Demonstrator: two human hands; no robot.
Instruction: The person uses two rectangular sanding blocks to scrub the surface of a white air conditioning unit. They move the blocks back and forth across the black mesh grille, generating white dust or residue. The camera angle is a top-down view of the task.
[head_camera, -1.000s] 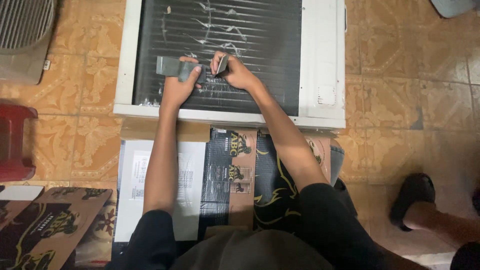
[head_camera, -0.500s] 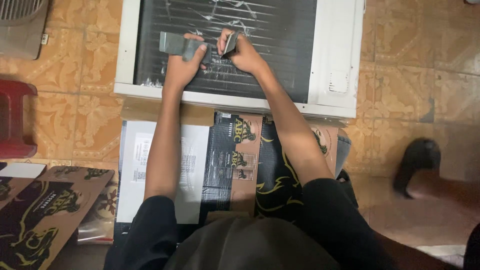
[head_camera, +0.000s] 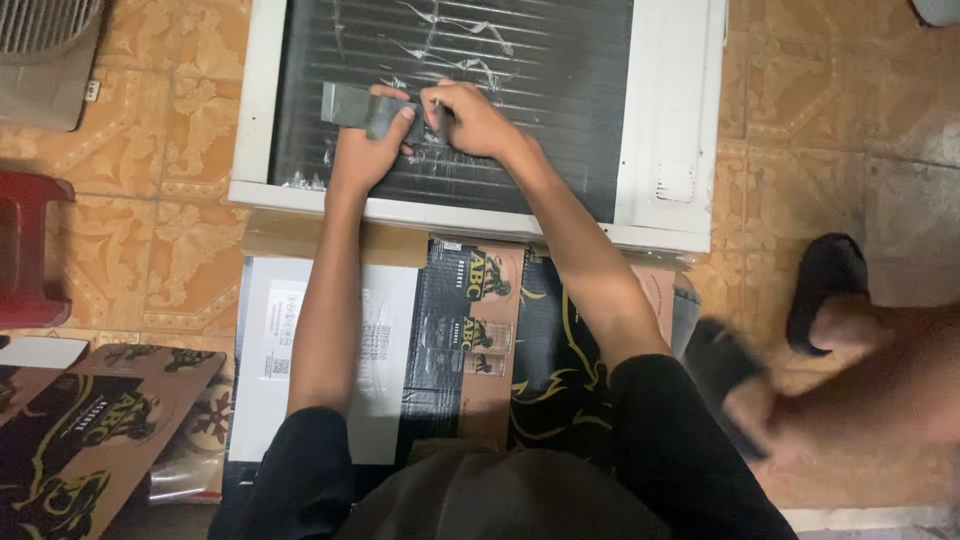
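Observation:
A white-framed air conditioner unit (head_camera: 670, 130) lies on the tiled floor with its dark finned coil (head_camera: 540, 80) facing up. My left hand (head_camera: 365, 145) presses a flat grey rectangular tool (head_camera: 350, 103) against the fins. Right beside it, my right hand (head_camera: 470, 118) pinches a small thin metal tool at the fins, its tip mostly hidden by my fingers. The two hands touch over the coil's lower middle. White scratch marks run across the fins above them.
Flattened cardboard boxes (head_camera: 330, 340) lie under my knees. A red plastic stool (head_camera: 30, 250) stands at the left, a grey fan grille (head_camera: 45, 40) at the top left. Another person's foot in a black sandal (head_camera: 830, 285) rests at the right, blurred.
Both hands stayed together on the fins, shifting slightly. The view moved closer and the person's sandalled foot at the right has moved in, blurred.

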